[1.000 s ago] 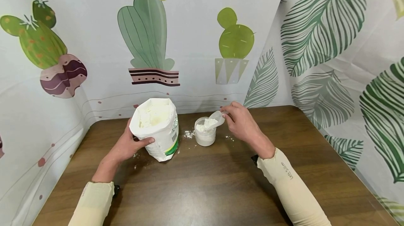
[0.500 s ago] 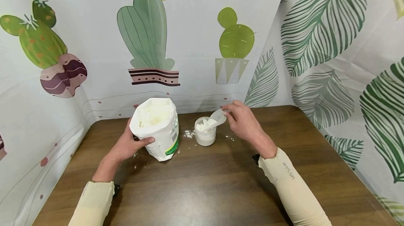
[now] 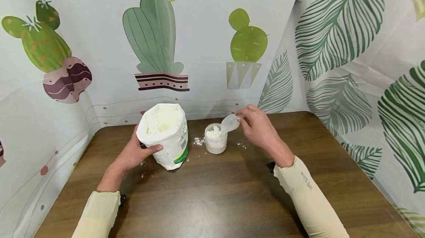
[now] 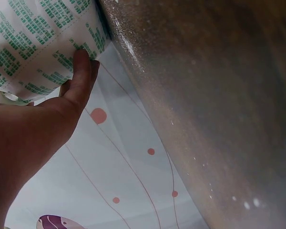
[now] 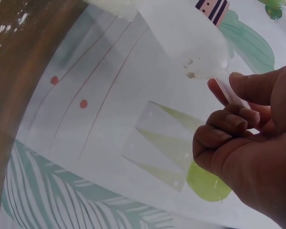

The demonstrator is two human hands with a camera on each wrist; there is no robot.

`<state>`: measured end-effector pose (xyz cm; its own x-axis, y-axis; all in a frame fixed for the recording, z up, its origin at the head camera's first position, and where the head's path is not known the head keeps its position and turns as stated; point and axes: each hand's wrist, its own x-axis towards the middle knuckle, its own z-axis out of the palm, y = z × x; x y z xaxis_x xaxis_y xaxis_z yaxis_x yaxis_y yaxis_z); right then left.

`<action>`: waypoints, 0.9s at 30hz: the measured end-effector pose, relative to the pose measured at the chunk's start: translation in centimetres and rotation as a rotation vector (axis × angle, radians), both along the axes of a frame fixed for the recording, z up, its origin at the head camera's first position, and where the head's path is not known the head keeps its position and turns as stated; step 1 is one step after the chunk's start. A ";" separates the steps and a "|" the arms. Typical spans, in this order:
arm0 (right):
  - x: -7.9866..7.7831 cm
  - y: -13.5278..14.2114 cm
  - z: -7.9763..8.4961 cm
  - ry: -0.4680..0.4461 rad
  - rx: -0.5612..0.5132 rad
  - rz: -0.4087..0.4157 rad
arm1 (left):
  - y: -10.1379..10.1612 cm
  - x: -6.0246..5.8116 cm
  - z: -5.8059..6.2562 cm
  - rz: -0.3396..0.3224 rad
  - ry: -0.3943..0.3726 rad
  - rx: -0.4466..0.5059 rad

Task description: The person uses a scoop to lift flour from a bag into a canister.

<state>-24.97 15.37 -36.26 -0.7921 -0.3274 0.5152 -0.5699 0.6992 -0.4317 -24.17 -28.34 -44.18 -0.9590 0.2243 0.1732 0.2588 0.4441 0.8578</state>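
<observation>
My left hand [image 3: 134,154] grips the side of a white paper bag [image 3: 167,147], thumb at the front and fingers behind. The bag stands open and tilted, with white powder [image 3: 162,121] inside; green print covers its side in the left wrist view. My right hand [image 3: 259,127] pinches the handle of a translucent scoop [image 3: 230,123] between thumb and fingers. The scoop tips down over a clear jar [image 3: 216,145], its lip at the jar's right rim. White powder heaps up inside the jar. In the right wrist view, the scoop's bowl [image 5: 200,45] carries a small powder smear.
Spilled powder [image 3: 199,141] lies on the wooden table [image 3: 206,193] between bag and jar, with a few specks right of the jar. Behind the table hangs a white cloth [image 3: 206,46] printed with cacti and leaves.
My right hand has turned the scoop steeper and shifted slightly right. Powder has slid off the scoop into the jar. The left hand and bag have stayed still.
</observation>
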 end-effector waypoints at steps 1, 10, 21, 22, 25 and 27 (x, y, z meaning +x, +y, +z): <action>0.0 0.0 0.1 -0.004 -0.002 -0.001 | 0.0 0.0 0.0 0.000 -0.001 -0.001; 0.1 0.5 0.5 -0.022 -0.029 -0.008 | -0.2 -0.2 -0.2 -0.008 0.003 0.006; -0.2 0.9 0.7 -0.058 -0.139 0.005 | 0.0 -0.1 -0.1 -0.004 0.008 0.008; -0.2 1.0 0.7 -0.066 -0.151 0.007 | 0.0 -0.1 -0.1 -0.004 0.009 0.009; -0.3 1.1 0.7 -0.088 -0.190 0.009 | 0.0 -0.1 -0.1 -0.006 0.007 0.007; -0.3 1.1 0.7 -0.098 -0.216 0.006 | 0.0 -0.1 -0.1 -0.009 0.005 0.004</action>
<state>-25.28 16.44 -35.51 -0.8403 -0.2228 0.4942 -0.5215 0.5813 -0.6246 -24.24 -28.35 -44.23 -0.9561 0.2319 0.1791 0.2672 0.4388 0.8580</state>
